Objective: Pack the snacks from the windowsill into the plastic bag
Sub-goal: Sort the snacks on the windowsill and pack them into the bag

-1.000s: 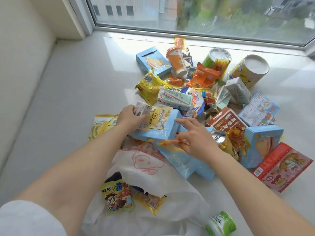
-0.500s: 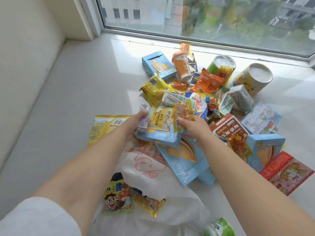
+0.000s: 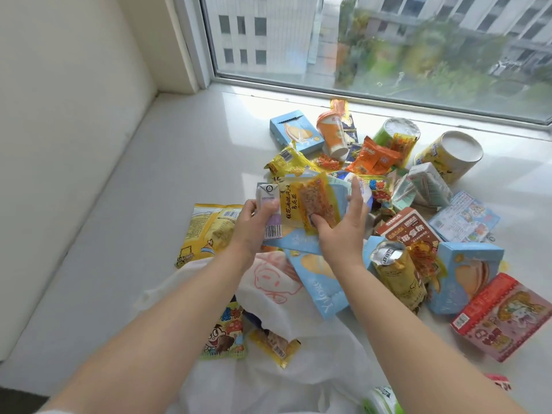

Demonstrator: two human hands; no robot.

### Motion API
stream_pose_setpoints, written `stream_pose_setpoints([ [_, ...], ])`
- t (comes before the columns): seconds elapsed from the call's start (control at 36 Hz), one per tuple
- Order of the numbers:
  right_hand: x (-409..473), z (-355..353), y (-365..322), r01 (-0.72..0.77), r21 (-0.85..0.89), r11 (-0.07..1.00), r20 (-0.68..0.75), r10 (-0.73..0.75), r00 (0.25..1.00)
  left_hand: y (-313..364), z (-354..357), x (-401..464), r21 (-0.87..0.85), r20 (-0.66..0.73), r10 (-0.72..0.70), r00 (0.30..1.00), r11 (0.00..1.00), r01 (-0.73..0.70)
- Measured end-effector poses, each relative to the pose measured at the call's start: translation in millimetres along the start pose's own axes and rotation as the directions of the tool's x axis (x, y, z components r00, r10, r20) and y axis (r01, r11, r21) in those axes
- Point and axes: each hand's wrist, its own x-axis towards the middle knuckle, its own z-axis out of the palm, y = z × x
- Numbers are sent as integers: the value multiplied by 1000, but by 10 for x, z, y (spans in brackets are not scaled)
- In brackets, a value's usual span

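Note:
Both my hands hold a light-blue box (image 3: 298, 239) up over the pile, with smaller snacks stacked on it. My left hand (image 3: 254, 225) pins a small drink carton (image 3: 266, 195) against its left end. My right hand (image 3: 343, 231) presses its thumb on a clear packet with orange filling (image 3: 316, 201), which lies over a yellow tea packet (image 3: 291, 204). The white plastic bag (image 3: 268, 279) with a red drawing lies open just below my wrists. Inside it are a cartoon snack packet (image 3: 224, 336) and a small yellow packet (image 3: 276, 346).
Several snacks cover the windowsill (image 3: 149, 204): a blue box (image 3: 295, 131), an orange cup (image 3: 331, 134), two tubs (image 3: 451, 153), a brown box (image 3: 409, 231), a gold can (image 3: 398, 273), a red packet (image 3: 504, 318). A yellow chip bag (image 3: 209, 231) lies left. A wall stands left.
My hands have lifted the blue box and its stacked packets off the pile. My right hand has added the orange-filled packet on top. The view has tilted up toward the window.

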Motion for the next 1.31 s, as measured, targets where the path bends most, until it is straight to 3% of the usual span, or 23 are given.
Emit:
stream_pose_setpoints([
  [0.19,-405,-226,-84,-249,269,931,253,181,950,-35,-189,-666,41,-40,159,986,987,-158],
  [0.28,-637,-225,-19,-291,238,927,325,206,923,-186,-337,-916,74,-72,146,987,987,-140],
  [0.5,-1229,-154,240,-205,-19,978,397,196,897,-751,-654,-1456,67,-248,33,968,998,-17],
  [0.67,-1612,-228,471,22,-312,950,453,129,882,-1064,-1083,-1632,114,-457,-68,887,984,134],
  [0.83,-1635,-92,488,319,-443,838,357,-161,920,-1243,-1231,-1472,253,-481,-224,847,890,379],
  [0.97,-1420,100,551,612,-527,590,329,-522,787,-1350,-1095,-1264,486,-357,-289,888,755,441],
  [1.03,-1341,184,598,664,-550,507,350,-581,734,-1392,-1028,-1212,555,-327,-269,906,721,414],
  [1.14,-1369,421,752,683,-572,454,455,-518,725,-1534,-982,-1185,615,-301,-193,934,709,345],
  [1.19,-1466,575,807,679,-569,464,554,-394,734,-1596,-970,-1181,619,-283,-169,944,720,314],
  [1.31,-1603,778,839,627,-625,465,653,-128,746,-1735,-929,-1182,499,-184,-175,967,831,245],
])
